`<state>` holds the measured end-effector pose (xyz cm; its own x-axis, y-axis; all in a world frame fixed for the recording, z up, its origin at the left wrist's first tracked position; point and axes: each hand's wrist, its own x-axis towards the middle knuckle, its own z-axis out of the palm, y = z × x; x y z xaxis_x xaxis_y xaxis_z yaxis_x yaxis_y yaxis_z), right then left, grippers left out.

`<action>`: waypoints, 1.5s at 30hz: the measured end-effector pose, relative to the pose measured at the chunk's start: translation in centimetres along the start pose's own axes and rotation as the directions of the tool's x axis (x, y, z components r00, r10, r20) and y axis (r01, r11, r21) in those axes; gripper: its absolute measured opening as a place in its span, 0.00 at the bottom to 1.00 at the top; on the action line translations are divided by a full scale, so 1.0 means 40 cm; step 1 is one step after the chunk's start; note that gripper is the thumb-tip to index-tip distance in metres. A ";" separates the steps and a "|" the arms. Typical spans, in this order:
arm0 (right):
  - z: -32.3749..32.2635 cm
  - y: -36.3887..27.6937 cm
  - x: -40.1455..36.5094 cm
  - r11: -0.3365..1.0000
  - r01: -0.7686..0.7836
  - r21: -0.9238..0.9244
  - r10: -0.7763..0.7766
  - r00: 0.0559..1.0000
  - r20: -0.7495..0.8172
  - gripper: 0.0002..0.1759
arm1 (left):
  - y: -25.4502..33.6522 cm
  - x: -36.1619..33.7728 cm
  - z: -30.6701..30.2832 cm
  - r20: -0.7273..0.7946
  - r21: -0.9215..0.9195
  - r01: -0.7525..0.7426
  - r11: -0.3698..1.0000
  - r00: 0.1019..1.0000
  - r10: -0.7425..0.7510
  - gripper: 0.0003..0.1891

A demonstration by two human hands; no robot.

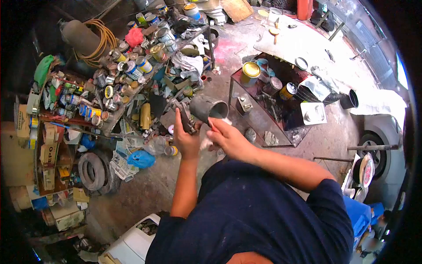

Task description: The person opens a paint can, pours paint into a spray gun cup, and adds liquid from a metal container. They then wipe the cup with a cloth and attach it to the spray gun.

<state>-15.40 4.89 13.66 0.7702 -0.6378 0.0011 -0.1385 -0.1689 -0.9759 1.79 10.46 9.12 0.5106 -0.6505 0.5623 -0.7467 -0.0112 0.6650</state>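
In front of my chest, my left hand (187, 141) is wrapped round the dark metal body of a paint spray gun (190, 123). Its grey cylindrical cup (203, 108) is tilted on its side, with the open mouth turned to the right. My right hand (229, 140) is closed at the lower rim of that mouth, fingers pinched together. A small reddish bit shows between those fingers, but I cannot make out what it is. Whitish material, perhaps a rag, hangs just below the cup.
A cluttered bench (118, 116) on the left bears many paint cans. On the right, a metal-framed table (263, 127) carries a yellow-lidded can (250, 70) and a white square tin (313, 113). Grey rings (91, 169) and a blue plastic bag (141, 159) lie on the floor.
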 end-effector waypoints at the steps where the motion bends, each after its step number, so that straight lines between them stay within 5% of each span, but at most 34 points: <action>1: -0.010 -0.007 -0.004 0.991 0.045 -0.126 -0.045 0.999 0.009 0.28 | -0.006 0.008 -0.006 0.023 -0.018 0.022 1.000 1.000 -0.021 0.48; 3: -0.094 -0.044 -0.020 0.679 0.280 -0.678 -0.245 0.958 0.150 0.31 | -0.008 0.016 -0.019 0.081 -0.021 0.058 0.998 0.995 -0.056 0.47; 4: -0.139 -0.052 -0.009 0.513 0.294 -0.807 -0.063 0.950 0.306 0.33 | -0.007 0.016 -0.025 0.117 -0.021 0.064 0.998 0.991 -0.061 0.48; 6: -0.219 -0.045 0.024 0.107 0.501 -0.859 -0.020 0.865 0.502 0.33 | -0.001 0.011 -0.031 0.192 -0.021 0.076 0.997 0.979 -0.071 0.48; 9: -0.257 -0.063 0.061 -0.091 0.550 -0.830 -0.126 0.820 0.558 0.31 | 0.019 0.010 -0.021 0.172 -0.113 0.114 0.987 0.981 -0.093 0.49; 12: -0.206 -0.064 0.052 0.243 0.433 -0.868 -0.069 0.901 0.429 0.30 | 0.010 0.014 0.002 0.086 -0.235 0.173 0.956 0.984 -0.157 0.48; 14: -0.122 -0.061 0.025 0.590 0.216 -0.778 -0.134 0.976 0.170 0.31 | 0.013 0.012 0.007 0.076 -0.180 0.181 0.967 0.982 -0.170 0.47; 16: -0.010 -0.011 0.030 0.803 0.216 -0.555 -0.367 0.914 -0.175 0.28 | 0.020 0.009 0.019 0.074 -0.124 0.198 0.972 0.979 -0.190 0.47; 17: 0.017 -0.019 0.045 0.974 0.146 -0.171 -0.187 0.948 -0.258 0.26 | -0.011 -0.006 0.043 0.067 -0.157 0.206 0.966 0.978 -0.198 0.46; 18: 0.042 -0.028 0.055 0.969 0.046 0.245 0.020 0.966 -0.258 0.24 | -0.018 -0.011 0.053 0.055 -0.214 0.175 0.961 0.984 -0.167 0.45; 19: 0.054 -0.035 0.055 0.786 -0.067 0.614 0.216 0.961 -0.171 0.21 | -0.024 -0.026 0.051 0.086 -0.201 0.148 0.968 0.987 -0.133 0.44; 20: 0.043 -0.053 0.054 0.651 -0.085 0.754 0.307 0.938 -0.160 0.20 | -0.016 -0.031 0.047 0.113 -0.192 0.121 0.974 0.989 -0.100 0.43; 22: -0.006 -0.092 0.060 0.319 -0.075 0.945 0.479 0.873 -0.092 0.16 | -0.049 -0.059 0.059 0.279 -0.071 0.328 0.942 0.913 -0.297 0.41; 23: -0.032 -0.064 0.056 0.280 -0.071 0.957 0.456 0.887 -0.068 0.15 | -0.026 -0.044 0.049 0.330 -0.054 0.354 0.934 0.889 -0.318 0.40; 28: -0.162 -0.058 -0.034 0.570 -0.357 0.740 0.575 0.817 -0.048 0.21 | -0.196 -0.117 0.097 0.602 -0.101 0.435 0.895 0.743 -0.293 0.32; 30: -0.201 -0.088 -0.057 0.659 -0.457 0.598 0.548 0.835 0.033 0.21 | -0.139 -0.072 0.046 0.778 0.068 0.628 0.775 0.453 -0.436 0.32; 32: -0.217 -0.095 -0.063 0.817 -0.405 0.410 0.465 0.884 -0.053 0.19 | -0.092 -0.032 0.011 0.863 0.170 0.744 0.646 0.204 -0.462 0.32; 37: -0.265 -0.088 -0.065 0.935 -0.298 0.191 0.319 0.943 -0.091 0.11 | -0.117 -0.035 0.014 0.914 0.171 0.736 0.655 0.130 -0.385 0.32; 40: -0.276 -0.138 -0.055 0.904 -0.423 0.060 0.426 0.903 -0.063 0.10 | -0.128 -0.041 0.026 0.919 0.166 0.721 0.673 0.135 -0.371 0.31; 45: -0.248 -0.081 -0.009 0.904 -0.422 -0.074 0.426 0.902 0.066 0.10 | -0.075 -0.006 0.009 0.928 0.143 0.699 0.700 0.151 -0.341 0.30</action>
<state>-21.38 -1.78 18.99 0.6768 -0.5978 -0.4296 -0.4960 0.0609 -0.8662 3.75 10.37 6.82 -0.0641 -0.7991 -0.5978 -0.2270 -0.5717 0.7885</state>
